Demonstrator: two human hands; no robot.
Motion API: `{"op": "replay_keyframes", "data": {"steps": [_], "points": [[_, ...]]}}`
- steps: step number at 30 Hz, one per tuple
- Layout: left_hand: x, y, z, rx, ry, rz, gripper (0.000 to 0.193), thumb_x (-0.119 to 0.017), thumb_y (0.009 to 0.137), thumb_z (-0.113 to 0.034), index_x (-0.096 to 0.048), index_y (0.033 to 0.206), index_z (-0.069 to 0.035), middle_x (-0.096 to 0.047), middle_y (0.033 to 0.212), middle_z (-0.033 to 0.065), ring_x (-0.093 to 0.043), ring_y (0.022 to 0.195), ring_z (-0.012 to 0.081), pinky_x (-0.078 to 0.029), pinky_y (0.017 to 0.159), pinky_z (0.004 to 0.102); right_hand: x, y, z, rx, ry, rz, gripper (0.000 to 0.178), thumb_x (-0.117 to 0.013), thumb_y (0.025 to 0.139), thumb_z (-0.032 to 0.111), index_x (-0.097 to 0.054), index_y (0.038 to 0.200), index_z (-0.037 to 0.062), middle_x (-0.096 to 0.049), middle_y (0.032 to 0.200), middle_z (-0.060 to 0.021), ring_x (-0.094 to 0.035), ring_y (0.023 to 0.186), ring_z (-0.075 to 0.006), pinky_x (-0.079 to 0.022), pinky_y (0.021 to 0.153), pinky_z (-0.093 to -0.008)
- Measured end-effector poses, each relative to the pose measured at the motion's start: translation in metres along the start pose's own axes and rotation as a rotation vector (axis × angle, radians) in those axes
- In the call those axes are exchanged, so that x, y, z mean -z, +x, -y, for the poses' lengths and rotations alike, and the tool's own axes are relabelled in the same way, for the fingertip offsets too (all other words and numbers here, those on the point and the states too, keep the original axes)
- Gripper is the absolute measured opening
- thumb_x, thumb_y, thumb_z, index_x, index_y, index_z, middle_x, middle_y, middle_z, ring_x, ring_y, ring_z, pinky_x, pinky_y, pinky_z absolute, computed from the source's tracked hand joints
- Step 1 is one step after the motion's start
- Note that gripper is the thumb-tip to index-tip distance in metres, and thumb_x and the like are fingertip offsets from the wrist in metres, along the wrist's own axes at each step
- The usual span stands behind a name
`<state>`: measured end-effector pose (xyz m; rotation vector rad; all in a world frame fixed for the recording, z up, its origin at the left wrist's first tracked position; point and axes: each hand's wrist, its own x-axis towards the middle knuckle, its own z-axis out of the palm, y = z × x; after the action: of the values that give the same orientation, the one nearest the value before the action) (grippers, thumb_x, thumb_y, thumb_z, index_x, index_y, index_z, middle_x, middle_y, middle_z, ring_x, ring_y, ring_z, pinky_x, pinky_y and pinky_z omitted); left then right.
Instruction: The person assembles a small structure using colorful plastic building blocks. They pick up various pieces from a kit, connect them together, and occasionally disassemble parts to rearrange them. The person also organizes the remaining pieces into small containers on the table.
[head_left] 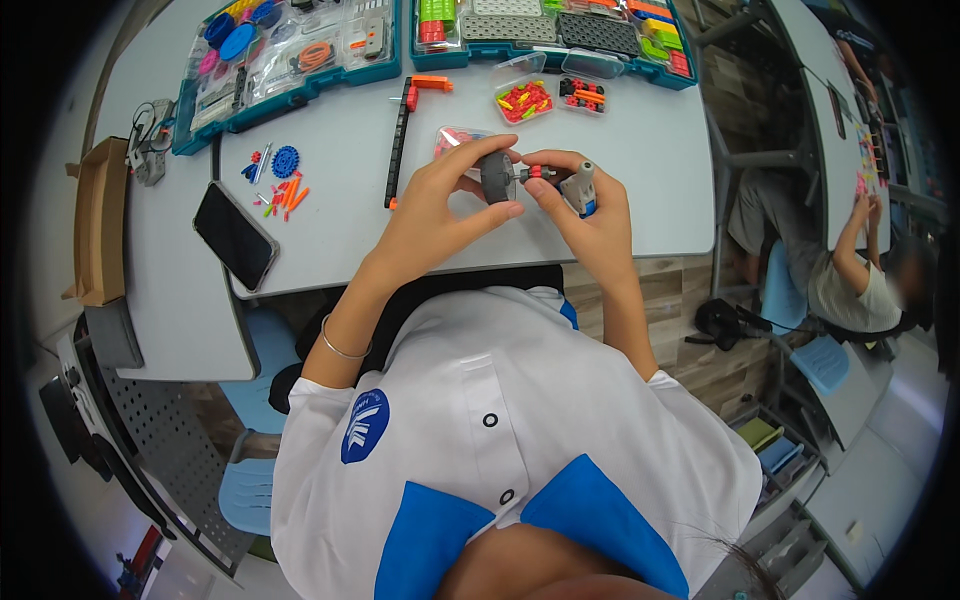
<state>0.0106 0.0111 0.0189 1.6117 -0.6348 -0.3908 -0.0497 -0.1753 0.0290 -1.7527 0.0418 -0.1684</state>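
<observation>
Over the near edge of the white table, my left hand (432,205) has its fingers and thumb closed round a dark grey toy wheel (495,178). A thin axle runs from the wheel toward a small red connector (537,172), which the fingers of my right hand (597,215) pinch. That hand also holds a white and grey block with a blue part (578,190), perhaps a motor; my fingers partly hide it. Just beyond my left hand is a clear box of pink-red pieces (458,135), partly covered. A long black beam (400,145) with an orange end piece (433,83) lies left of it.
Two teal kit cases (290,92) (550,52) stand open at the back. Small boxes hold red and yellow pegs (524,102) and orange and black parts (582,96). Left are loose pegs (285,195), a blue gear (285,161), a phone (236,237) and a cardboard box (100,225). Another person (850,280) sits far right.
</observation>
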Motion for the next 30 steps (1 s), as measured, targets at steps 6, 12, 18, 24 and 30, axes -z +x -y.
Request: {"op": "replay_keyframes", "data": {"steps": [6, 12, 18, 24, 30], "points": [[-0.002, -0.020, -0.005, 0.150, -0.109, -0.034, 0.049, -0.070, 0.090, -0.011, -0.054, 0.136, -0.003, -0.061, 0.126, 0.0097, -0.059, 0.107, 0.0148, -0.049, 0.087, 0.0272, -0.002, -0.002, 0.000, 0.018, -0.095, 0.050, 0.015, -0.073, 0.088, 0.009, -0.072, 0.101, 0.0013, -0.072, 0.090, -0.0067, -0.065, 0.080, -0.0120, -0.050, 0.074, -0.0260], [0.025, -0.041, -0.004, 0.218, -0.289, -0.214, 0.042, -0.065, 0.095, -0.013, -0.054, 0.134, -0.001, -0.065, 0.114, 0.0110, -0.057, 0.095, 0.0104, -0.048, 0.077, 0.0248, 0.029, 0.008, -0.003, -0.092, -0.162, -0.133, 0.013, -0.072, 0.089, 0.010, -0.072, 0.099, 0.0019, -0.070, 0.078, -0.0045, -0.064, 0.074, -0.0091, -0.049, 0.068, -0.0243], [0.017, -0.042, 0.001, 0.210, -0.220, -0.368, 0.040, -0.063, 0.094, -0.010, -0.052, 0.131, 0.001, -0.062, 0.113, 0.0114, -0.057, 0.096, 0.0111, -0.048, 0.079, 0.0251, 0.064, 0.063, -0.028, 0.032, -0.573, -0.237, 0.015, -0.072, 0.090, 0.014, -0.072, 0.099, 0.0026, -0.066, 0.074, -0.0037, -0.057, 0.067, -0.0076, -0.045, 0.062, -0.0246], [-0.011, -0.058, 0.025, -0.168, 0.295, -0.439, 0.041, -0.063, 0.087, -0.006, -0.045, 0.124, 0.001, -0.053, 0.111, 0.0134, -0.059, 0.090, 0.0215, -0.051, 0.078, 0.0336, 0.058, 0.094, -0.058, 0.225, -0.752, -0.201, 0.018, -0.074, 0.089, 0.017, -0.072, 0.101, 0.0040, -0.069, 0.079, -0.0079, -0.059, 0.068, -0.0137, -0.047, 0.065, -0.0286], [-0.034, -0.054, 0.044, -0.198, 0.602, -0.314, 0.047, -0.073, 0.076, -0.011, -0.052, 0.118, -0.002, -0.056, 0.111, 0.0134, -0.062, 0.085, 0.0274, -0.053, 0.064, 0.0349, 0.057, 0.094, -0.044, 0.156, -0.694, -0.130, 0.022, -0.076, 0.083, 0.016, -0.072, 0.101, 0.0037, -0.072, 0.091, -0.0143, -0.066, 0.076, -0.0281, -0.051, 0.072, -0.0364]]}}
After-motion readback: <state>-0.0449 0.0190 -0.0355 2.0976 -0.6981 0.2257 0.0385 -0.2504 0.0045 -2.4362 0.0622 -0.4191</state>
